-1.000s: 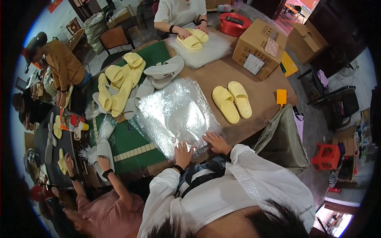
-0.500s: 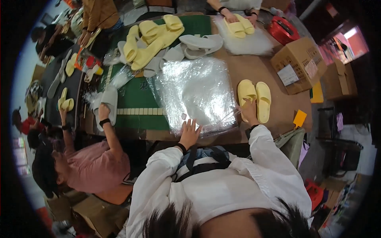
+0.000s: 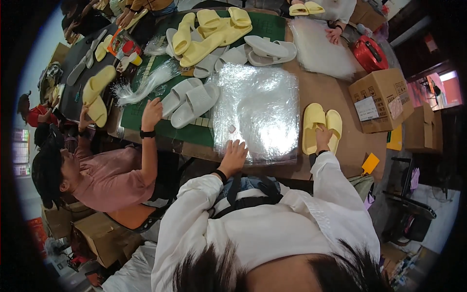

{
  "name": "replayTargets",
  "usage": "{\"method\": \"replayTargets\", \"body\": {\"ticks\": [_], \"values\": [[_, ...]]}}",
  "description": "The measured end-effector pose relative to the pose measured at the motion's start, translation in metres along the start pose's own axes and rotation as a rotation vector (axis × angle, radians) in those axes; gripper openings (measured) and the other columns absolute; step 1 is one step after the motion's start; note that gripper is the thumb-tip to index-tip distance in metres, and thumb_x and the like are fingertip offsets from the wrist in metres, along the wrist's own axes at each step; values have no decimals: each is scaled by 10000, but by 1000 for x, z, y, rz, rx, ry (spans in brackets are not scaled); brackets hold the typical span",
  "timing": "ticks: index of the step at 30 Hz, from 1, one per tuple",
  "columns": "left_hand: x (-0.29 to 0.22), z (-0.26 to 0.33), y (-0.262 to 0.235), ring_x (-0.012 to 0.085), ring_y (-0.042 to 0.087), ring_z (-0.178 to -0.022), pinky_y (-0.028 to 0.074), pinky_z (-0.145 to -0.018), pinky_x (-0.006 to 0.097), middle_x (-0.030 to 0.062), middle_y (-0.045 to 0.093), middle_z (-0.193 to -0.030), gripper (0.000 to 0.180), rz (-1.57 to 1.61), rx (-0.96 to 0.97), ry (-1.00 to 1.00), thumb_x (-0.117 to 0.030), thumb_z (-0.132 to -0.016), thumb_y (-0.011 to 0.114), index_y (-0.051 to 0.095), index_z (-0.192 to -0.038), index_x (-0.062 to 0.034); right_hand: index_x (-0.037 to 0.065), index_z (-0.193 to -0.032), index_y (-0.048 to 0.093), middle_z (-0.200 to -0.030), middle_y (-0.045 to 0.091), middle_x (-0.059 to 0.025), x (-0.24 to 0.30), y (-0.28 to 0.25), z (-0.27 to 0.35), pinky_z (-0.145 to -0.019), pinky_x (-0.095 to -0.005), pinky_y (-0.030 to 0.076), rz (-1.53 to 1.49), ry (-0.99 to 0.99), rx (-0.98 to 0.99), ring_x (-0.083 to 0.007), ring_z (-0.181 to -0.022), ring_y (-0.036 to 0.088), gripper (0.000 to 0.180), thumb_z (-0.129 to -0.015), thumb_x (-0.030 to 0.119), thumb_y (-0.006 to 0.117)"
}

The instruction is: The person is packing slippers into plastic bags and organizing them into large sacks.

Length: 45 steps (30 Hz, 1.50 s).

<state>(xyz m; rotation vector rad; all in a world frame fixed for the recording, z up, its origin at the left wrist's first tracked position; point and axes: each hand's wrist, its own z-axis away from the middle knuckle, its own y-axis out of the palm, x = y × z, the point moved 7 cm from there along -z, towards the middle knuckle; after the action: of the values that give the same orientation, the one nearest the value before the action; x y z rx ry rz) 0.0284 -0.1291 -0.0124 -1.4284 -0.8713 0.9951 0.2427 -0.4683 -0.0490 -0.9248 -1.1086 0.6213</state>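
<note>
My left hand (image 3: 234,155) lies with fingers spread on the near edge of a stack of clear plastic bags (image 3: 258,104). To its right, a pair of yellow slippers (image 3: 314,117) rests side by side on the brown table, toes away from me. My right hand (image 3: 322,138) grips the pair at its heel end, with the fingers between the two slippers; part of the grip is hidden. A pair of light grey slippers (image 3: 194,104) lies against the left side of the bags.
Yellow and grey slippers (image 3: 214,41) are heaped beyond the bags. A co-worker (image 3: 112,170) at my left holds yellow slippers (image 3: 99,92). Across the table, another person's hand touches more clear bags (image 3: 323,48). A cardboard box (image 3: 382,102) and a red round case (image 3: 369,51) stand at right.
The view has shifted. My right hand has moved from the left slipper to between both. The co-worker's grey slippers now lie beside my bags. The person opposite has moved their yellow slippers farther away.
</note>
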Motion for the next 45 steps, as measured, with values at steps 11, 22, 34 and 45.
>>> {"method": "replayTargets", "body": {"ticks": [11,22,34,45], "values": [[0,-6,14,470,341,-1156,254,-954,553,278,358,-1273,377,45,82,59,-204,-822,406,499,-1167,-86,-16,-989,548,-996,519,-136,-45,11,-18,-772,-313,403,-225,-163,118,-247,-920,509,320,-738,180,584],[34,-36,-13,332,447,-1087,283,-935,505,122,536,-1112,230,55,-52,-142,-143,-772,489,581,-981,-113,16,-1100,550,-1046,578,-30,44,-81,102,-821,-290,433,-1248,-48,598,-150,-940,551,274,-835,84,533],[36,-57,-40,370,539,-873,412,-783,422,174,589,-917,233,556,-314,-102,-119,-768,520,528,-986,-40,-14,-1090,564,-1224,470,-66,124,-63,232,-946,-264,299,-827,-335,1458,-152,-1129,400,331,-766,51,574],[38,-62,-36,359,565,-675,433,-586,445,178,590,-722,137,597,-236,-305,-184,-848,485,544,-910,-76,21,-1085,566,-1153,505,-49,101,-45,221,-893,-245,341,-661,-297,1197,-142,-1039,464,302,-794,98,547]]}}
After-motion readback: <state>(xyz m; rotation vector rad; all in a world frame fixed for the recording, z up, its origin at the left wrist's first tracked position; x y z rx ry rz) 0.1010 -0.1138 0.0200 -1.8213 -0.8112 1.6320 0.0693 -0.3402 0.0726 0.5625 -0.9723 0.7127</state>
